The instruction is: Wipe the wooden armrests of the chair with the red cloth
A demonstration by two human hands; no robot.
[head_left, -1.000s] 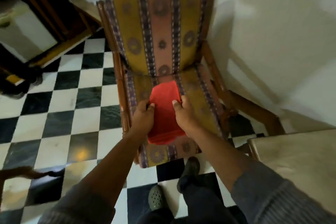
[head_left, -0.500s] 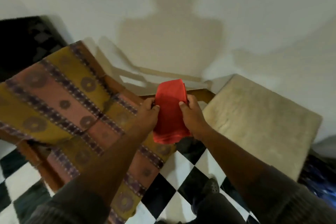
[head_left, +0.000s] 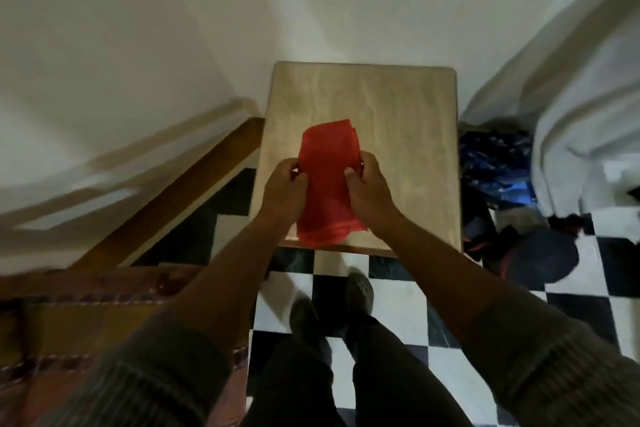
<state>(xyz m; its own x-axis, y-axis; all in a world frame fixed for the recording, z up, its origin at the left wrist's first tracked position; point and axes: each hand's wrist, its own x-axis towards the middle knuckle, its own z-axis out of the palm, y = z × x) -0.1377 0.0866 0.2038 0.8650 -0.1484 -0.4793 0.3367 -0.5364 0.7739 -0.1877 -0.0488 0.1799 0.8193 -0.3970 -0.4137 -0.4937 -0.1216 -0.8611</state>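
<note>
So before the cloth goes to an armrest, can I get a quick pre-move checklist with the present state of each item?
1. Red cloth held: ok, left hand and right hand pinch its sides.
2. Cloth folded, not trailing: ok.
3. Cloth off the beige tabletop: cannot tell.
4. Wooden armrest in view: ok, at left.
5. Cloth on the armrest: not ok, it is over the tabletop.
6. Armrest already wiped: cannot tell.
</note>
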